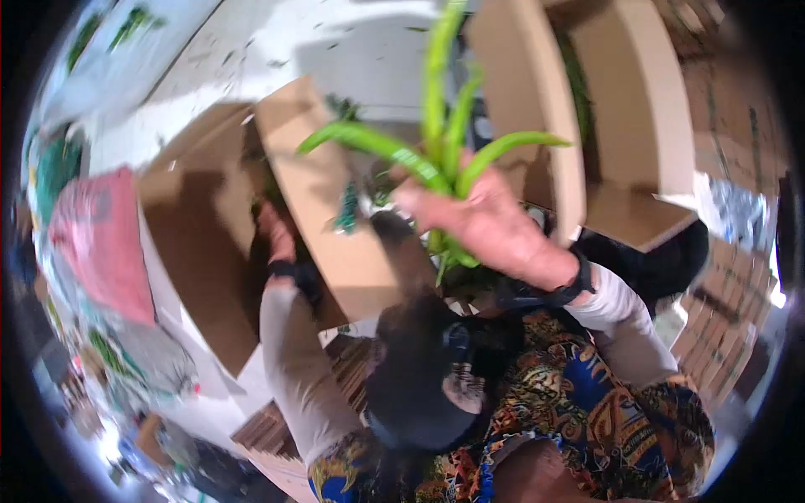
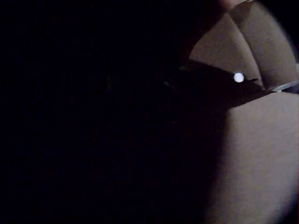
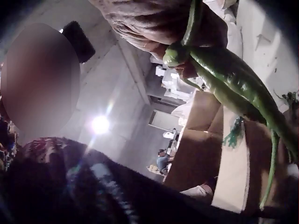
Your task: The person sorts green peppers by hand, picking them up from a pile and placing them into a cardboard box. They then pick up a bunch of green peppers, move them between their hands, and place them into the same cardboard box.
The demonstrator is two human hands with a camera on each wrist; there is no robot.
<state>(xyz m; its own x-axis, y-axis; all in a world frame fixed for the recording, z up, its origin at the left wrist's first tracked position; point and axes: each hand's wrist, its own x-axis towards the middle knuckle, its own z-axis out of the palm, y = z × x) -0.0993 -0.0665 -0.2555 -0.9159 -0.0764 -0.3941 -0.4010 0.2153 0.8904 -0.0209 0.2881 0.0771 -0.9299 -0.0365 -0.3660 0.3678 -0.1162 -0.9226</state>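
Observation:
In the head view my right hand [image 1: 495, 226] grips several long green peppers [image 1: 440, 84], raised between two cardboard boxes; they fan out past the fingers. The right wrist view shows the same hand [image 3: 163, 23] from close by, with green peppers [image 3: 233, 77] hanging beside it. My left hand [image 1: 275, 230] reaches down into the open left cardboard box [image 1: 189, 201]; its fingers are in shadow, and what they touch cannot be made out. Mostly darkness fills the left wrist view, with cardboard walls [image 2: 261, 149] at the right.
Another open box [image 1: 629, 92] stands at the upper right, with greenery inside. A pink sack [image 1: 101, 239] lies at the left. Leaf scraps are scattered over the pale surface [image 1: 260, 42] behind the boxes. Stacked cardboard [image 1: 721, 335] is at the right.

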